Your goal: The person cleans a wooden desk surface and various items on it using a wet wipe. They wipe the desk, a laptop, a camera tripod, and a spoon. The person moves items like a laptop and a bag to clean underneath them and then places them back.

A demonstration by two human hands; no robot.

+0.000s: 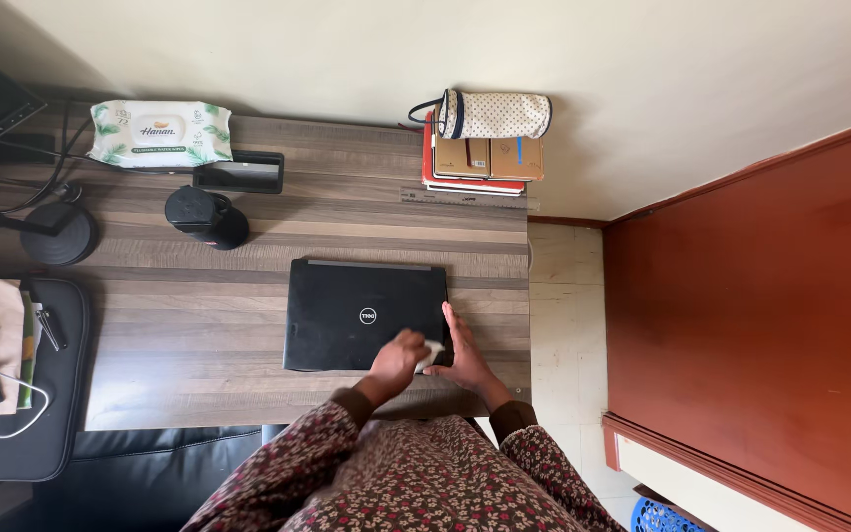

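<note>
Black closed laptop lies flat on the wood-grain table, long axis running left to right across the person's front, near edge just ahead of the body. Both hands sit at its near right corner. Left hand rests on the lid, fingers curled around a small white wad, apparently a wipe or cloth, pressed against the lid surface. Right hand is flat and unclenched, grasping nothing, palm and fingers laid along the laptop's right edge as if steadying it. Most of the lid thus extends leftward and away from the hands; left hand is the nearer to that uncovered area.

Farther back on the table: a pack of wet wipes, a dark cylindrical speaker, a stack of notebooks with a spotted pouch on top.
</note>
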